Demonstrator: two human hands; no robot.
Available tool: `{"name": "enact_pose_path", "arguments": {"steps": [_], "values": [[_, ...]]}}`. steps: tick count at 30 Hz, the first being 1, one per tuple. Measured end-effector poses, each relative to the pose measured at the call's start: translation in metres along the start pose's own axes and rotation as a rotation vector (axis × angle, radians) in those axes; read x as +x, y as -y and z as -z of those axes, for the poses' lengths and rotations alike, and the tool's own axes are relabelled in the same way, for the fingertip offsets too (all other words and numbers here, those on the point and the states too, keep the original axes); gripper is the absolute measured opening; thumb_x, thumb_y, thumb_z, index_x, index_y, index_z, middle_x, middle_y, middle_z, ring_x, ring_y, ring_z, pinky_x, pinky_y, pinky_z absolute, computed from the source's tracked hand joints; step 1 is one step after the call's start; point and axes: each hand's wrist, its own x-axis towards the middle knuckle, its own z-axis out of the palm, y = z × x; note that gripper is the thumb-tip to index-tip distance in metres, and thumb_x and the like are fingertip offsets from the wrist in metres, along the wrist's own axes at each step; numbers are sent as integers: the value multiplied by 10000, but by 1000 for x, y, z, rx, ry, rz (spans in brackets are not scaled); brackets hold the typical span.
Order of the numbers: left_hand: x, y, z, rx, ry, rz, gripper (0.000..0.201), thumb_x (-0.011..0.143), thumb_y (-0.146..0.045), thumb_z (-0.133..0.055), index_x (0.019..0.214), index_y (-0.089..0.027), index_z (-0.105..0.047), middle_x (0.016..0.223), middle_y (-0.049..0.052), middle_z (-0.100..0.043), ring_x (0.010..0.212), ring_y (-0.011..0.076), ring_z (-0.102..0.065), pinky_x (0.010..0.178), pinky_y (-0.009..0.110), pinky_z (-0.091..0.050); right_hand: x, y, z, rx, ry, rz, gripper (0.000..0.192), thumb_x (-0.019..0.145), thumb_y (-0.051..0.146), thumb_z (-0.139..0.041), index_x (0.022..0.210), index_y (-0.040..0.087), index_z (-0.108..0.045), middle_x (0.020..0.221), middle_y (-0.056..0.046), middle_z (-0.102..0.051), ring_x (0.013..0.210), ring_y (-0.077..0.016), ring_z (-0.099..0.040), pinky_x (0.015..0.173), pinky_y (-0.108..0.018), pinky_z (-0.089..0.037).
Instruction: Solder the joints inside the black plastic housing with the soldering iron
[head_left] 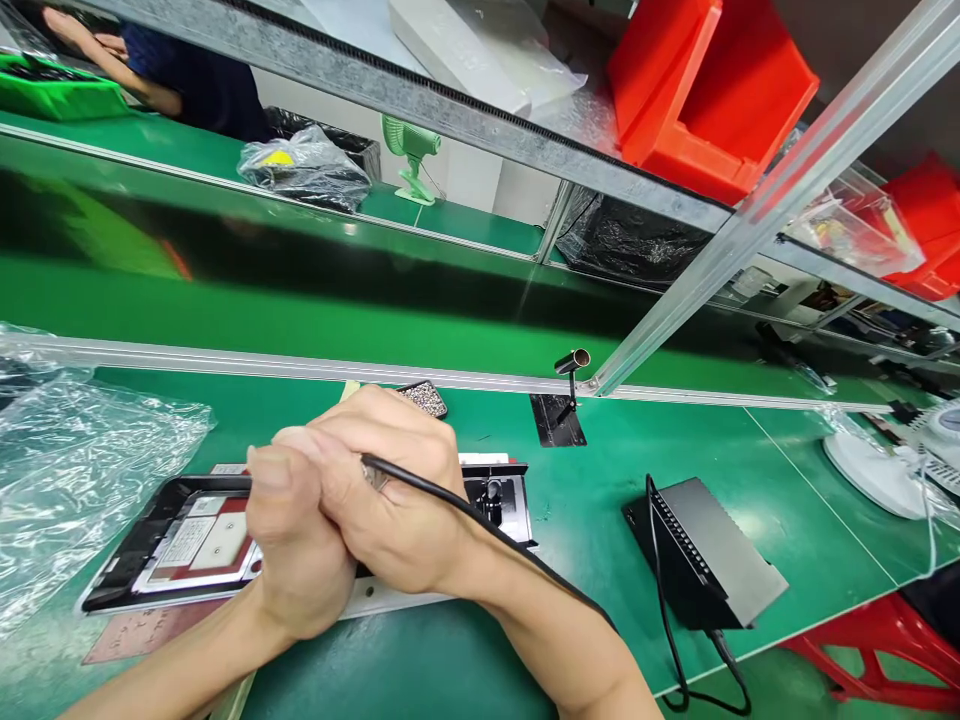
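Gripping a thin black cable (pixel 450 497) in the head view, the right hand (pixel 397 490) is curling its fingers (pixel 375 420) shut around what looks like a slim tool at the cable's end, though the tool itself is hidden inside the fist. The left hand (pixel 296 540) is pressing against the right from the near side, its fingers wrapped narrow, thumb lying on top; whether it is holding anything of its own I cannot tell. Both hands are hovering over an opened tablet (pixel 180 540), which is lying flat on the green table (pixel 585 520) directly beneath and to the left of the fingers, its inner boards and labels facing up. The tablet's right end is showing just past the right knuckles. The cable is running back from the fingers along the right forearm. A crumpled clear plastic bag (pixel 75 470) is lying well to the left of the hands. A dark grey box (pixel 712 560) with its own cord is sitting apart to the right. Another person's arm (pixel 112 65) is showing far beyond the fingers at the next table.
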Motion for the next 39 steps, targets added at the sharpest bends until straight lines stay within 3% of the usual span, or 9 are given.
{"name": "enact_pose_path", "arguments": {"steps": [3, 6, 9, 13, 17, 23, 32, 36, 39], "values": [[0, 0, 1, 18, -45, 14, 873, 966, -1090, -653, 588, -310, -546, 652, 45, -594, 637, 305, -626, 628, 562, -681, 1, 2, 0, 6, 10, -51, 298, 1200, 191, -761, 994, 340, -918, 1117, 33, -973, 1161, -216, -938, 1153, -320, -769], [2, -3, 0, 39, -30, 34, 887, 922, -1135, -640, 595, -316, -544, 654, 48, -588, 653, 312, -630, 663, 582, -704, 1, 2, -2, 16, 14, -81, 341, 1205, 197, -741, 947, 353, -901, 1051, 34, -942, 1169, -206, -930, 1176, -286, -749], [4, -4, 0, 92, -9, 11, 902, 914, -1178, -558, 631, -322, -584, 669, 55, -587, 704, 340, -665, 687, 599, -716, 1, 2, -3, 20, 27, -92, 290, 1212, 230, -747, 1007, 353, -912, 1069, 38, -945, 1161, -210, -916, 1173, -309, -748], [3, -2, 0, 79, -61, 47, 935, 876, -1187, -626, 568, -315, -493, 584, 30, -530, 576, 286, -574, 559, 553, -651, 0, 0, -4, 30, 14, -87, 186, 1188, 278, -845, 1038, 359, -920, 1080, 46, -947, 1150, -211, -909, 1143, -305, -747], [2, -1, 0, 63, -97, 11, 891, 914, -1114, -694, 552, -303, -616, 603, 31, -590, 566, 280, -609, 539, 529, -650, 1, 0, -6, 29, -13, -79, 237, 1165, 289, -893, 941, 364, -897, 1025, 44, -929, 1150, -223, -913, 1151, -300, -749], [5, -5, -1, 58, -101, -28, 863, 956, -1076, -700, 572, -303, -697, 620, 33, -592, 602, 295, -643, 570, 540, -684, 2, -1, -9, 32, -53, -37, 229, 1174, 282, -864, 955, 326, -918, 963, 6, -898, 1069, -243, -899, 1095, -340, -752], [4, -7, -3, 39, -140, -43, 870, 942, -1051, -778, 568, -296, -558, 612, -14, -525, 523, 210, -434, 609, 527, -723, 4, -1, -6, 29, -37, -42, 350, 1225, 264, -741, 898, 303, -861, 960, -17, -896, 1037, -246, -870, 1104, -386, -747], [6, -7, -6, 21, -103, -33, 862, 943, -1053, -778, 580, -294, -589, 614, -18, -513, 531, 233, -543, 670, 555, -762, 5, -4, -6, 41, -21, -27, 388, 1228, 364, -782, 848, 305, -838, 937, -21, -885, 1009, -251, -859, 1114, -391, -750], [5, -8, -6, 12, -105, -41, 854, 961, -1040, -787, 610, -298, -553, 635, -4, -572, 640, 288, -683, 731, 564, -783, 5, -7, -7, 32, -39, -3, 344, 1238, 341, -740, 931, 290, -886, 927, -27, -880, 997, -255, -858, 1100, -407, -748]]}}
